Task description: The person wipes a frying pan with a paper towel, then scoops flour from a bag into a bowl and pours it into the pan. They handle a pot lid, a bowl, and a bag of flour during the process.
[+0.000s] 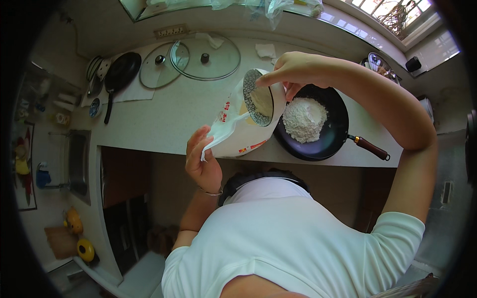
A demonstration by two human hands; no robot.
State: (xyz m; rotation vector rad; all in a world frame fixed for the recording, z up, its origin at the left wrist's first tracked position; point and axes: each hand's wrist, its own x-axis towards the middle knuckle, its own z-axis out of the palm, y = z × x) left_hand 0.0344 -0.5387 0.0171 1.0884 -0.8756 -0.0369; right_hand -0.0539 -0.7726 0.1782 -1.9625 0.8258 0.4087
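Note:
My left hand grips the near edge of a white flour bag with red printing, which stands open on the counter. A bowl with a crackle-patterned inside is tilted over the bag's mouth, with pale flour in it. My right hand holds this bowl by its rim, thumb over the edge. Just right of the bag sits a black wok with a wooden handle. A heap of white flour lies in the wok. The bag's inside is mostly hidden by the bowl.
Two glass lids lie at the back of the white counter. Further left are a black frying pan and a small bowl. A crumpled tissue lies behind the bag. A sink is at the far left.

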